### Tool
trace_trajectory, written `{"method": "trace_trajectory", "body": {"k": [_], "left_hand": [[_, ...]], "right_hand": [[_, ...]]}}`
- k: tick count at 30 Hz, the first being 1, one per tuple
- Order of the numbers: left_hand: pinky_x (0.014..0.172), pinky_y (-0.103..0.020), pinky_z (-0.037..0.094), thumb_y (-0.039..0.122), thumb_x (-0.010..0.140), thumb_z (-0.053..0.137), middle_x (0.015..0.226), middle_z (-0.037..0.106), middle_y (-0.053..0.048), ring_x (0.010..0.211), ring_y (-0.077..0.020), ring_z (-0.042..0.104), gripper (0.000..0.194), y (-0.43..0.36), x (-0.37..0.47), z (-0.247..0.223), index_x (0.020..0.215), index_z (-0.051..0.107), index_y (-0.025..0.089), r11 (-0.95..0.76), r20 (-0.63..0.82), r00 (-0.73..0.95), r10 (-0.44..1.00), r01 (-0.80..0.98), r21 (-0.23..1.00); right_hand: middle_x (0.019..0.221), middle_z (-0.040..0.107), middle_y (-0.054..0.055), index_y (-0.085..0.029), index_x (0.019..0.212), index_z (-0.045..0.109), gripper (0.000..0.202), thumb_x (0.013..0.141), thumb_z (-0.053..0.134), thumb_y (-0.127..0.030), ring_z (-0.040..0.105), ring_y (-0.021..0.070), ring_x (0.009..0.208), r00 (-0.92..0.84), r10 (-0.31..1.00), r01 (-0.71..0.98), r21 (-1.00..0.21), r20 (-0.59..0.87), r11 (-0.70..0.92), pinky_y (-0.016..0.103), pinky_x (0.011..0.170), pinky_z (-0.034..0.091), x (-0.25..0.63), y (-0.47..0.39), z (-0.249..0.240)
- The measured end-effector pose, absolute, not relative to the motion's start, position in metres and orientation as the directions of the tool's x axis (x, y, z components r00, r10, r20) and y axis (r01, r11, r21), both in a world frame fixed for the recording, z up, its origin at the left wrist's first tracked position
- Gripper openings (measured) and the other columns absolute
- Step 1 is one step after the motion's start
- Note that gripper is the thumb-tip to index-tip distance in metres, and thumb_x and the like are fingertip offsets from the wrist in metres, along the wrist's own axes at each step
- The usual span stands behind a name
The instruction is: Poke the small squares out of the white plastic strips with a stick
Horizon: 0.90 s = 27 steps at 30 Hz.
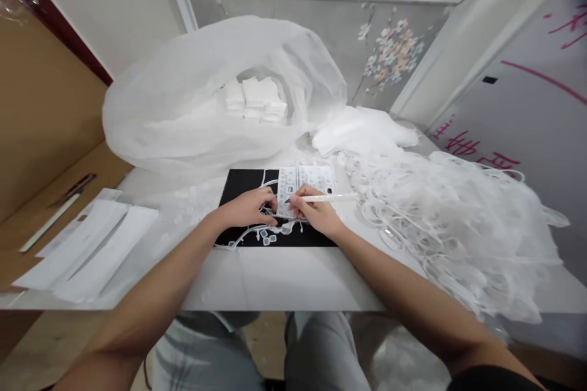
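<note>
A white sheet with rows of small printed or cut shapes lies on a black mat. My right hand is closed around a slender white pen-like tool, its tip pointing left over the sheet; its exact kind cannot be made out. At the sheet's left edge rests my left hand, fingers curved, thumb and forefinger apart, with nothing visible gripped. Thin white strips curl beside and below it. Several small square cut-out pieces lie on the mat's front part.
A large translucent plastic bag at the back holds stacked white pieces. White sheets and a big heap of tangled white offcuts lie right. At left are flat white strips and a craft knife.
</note>
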<state>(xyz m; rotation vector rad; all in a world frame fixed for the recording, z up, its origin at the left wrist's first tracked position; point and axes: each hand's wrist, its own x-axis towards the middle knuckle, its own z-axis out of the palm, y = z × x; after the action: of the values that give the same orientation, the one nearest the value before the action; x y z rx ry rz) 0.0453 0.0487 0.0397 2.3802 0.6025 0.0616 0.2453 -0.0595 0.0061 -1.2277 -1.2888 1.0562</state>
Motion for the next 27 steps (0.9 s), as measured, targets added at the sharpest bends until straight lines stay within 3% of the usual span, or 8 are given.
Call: {"method": "trace_trajectory", "body": {"k": [3, 7, 19, 27], "left_hand": [[0.076, -0.029, 0.042, 0.045, 0.081, 0.072, 0.094, 0.062, -0.003, 0.085, -0.0181, 0.059, 0.024, 0.054, 0.043, 0.036, 0.083, 0.072, 0.021, -0.662, -0.114, 0.917, 0.383, 0.358, 0.658], [0.074, -0.027, 0.043, 0.042, 0.081, 0.073, 0.090, 0.064, -0.002, 0.079, -0.0152, 0.060, 0.021, 0.056, 0.041, 0.034, 0.082, 0.076, 0.022, -0.666, -0.076, 0.922, 0.379, 0.329, 0.670], [0.070, -0.026, 0.043, 0.036, 0.080, 0.075, 0.086, 0.063, -0.001, 0.075, -0.0129, 0.058, 0.013, 0.054, 0.041, 0.034, 0.080, 0.079, 0.023, -0.667, -0.063, 0.918, 0.392, 0.331, 0.667], [0.071, -0.025, 0.045, 0.034, 0.080, 0.075, 0.089, 0.065, -0.002, 0.077, -0.0129, 0.061, 0.012, 0.057, 0.042, 0.031, 0.080, 0.080, 0.023, -0.587, -0.009, 0.934, 0.358, 0.232, 0.776]], "right_hand": [[0.071, 0.069, 0.002, -0.020, 0.077, 0.064, 0.031, 0.079, 0.074, -0.049, 0.061, 0.0141, 0.060, -0.035, 0.998, 0.111, -0.992, 0.056, 0.060, 0.028, 0.059, 0.049, 0.251, -0.058, 0.008], [0.073, 0.072, 0.004, -0.019, 0.078, 0.073, 0.022, 0.080, 0.074, -0.040, 0.064, 0.0156, 0.066, -0.043, 0.995, 0.225, -0.970, 0.087, 0.094, 0.027, 0.060, 0.047, 0.248, -0.061, 0.008], [0.074, 0.074, 0.003, -0.019, 0.077, 0.074, 0.019, 0.082, 0.073, -0.037, 0.064, 0.0153, 0.066, -0.032, 0.994, 0.310, -0.945, 0.100, 0.105, 0.026, 0.059, 0.046, 0.242, -0.062, 0.007], [0.095, 0.075, 0.005, -0.023, 0.084, 0.073, 0.014, 0.091, 0.066, -0.034, 0.068, 0.0196, 0.090, -0.204, 0.898, 0.548, -0.715, 0.389, 0.434, 0.032, 0.080, 0.050, 0.241, -0.059, -0.002]]}}
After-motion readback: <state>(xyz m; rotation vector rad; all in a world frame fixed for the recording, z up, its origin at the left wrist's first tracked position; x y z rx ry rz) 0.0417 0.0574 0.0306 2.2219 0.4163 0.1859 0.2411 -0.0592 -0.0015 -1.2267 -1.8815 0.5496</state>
